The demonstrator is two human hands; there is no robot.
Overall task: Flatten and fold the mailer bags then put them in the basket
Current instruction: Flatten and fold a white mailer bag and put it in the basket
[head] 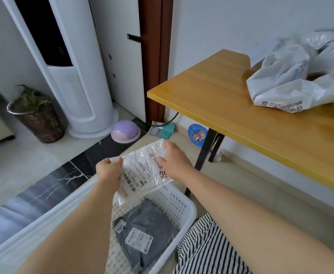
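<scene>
A folded white mailer bag [142, 171] with a shipping label hangs in the air above the white plastic basket [184, 214] on the floor. My left hand [108, 171] pinches its left edge. On the bag's right part my right hand [175, 162] lies with fingers spread flat. Inside the basket lies a folded grey mailer bag [148, 226] with a white label. Several crumpled white mailer bags [298, 80] are piled on the right end of the yellow wooden table [231, 107].
The table's black leg [203, 157] stands just right of the basket. A white tower air conditioner [73, 72], a potted plant [37, 115], a purple dome-shaped object [125, 131] and a power strip [162, 130] stand on the floor beyond. Striped fabric [207, 246] lies beside the basket.
</scene>
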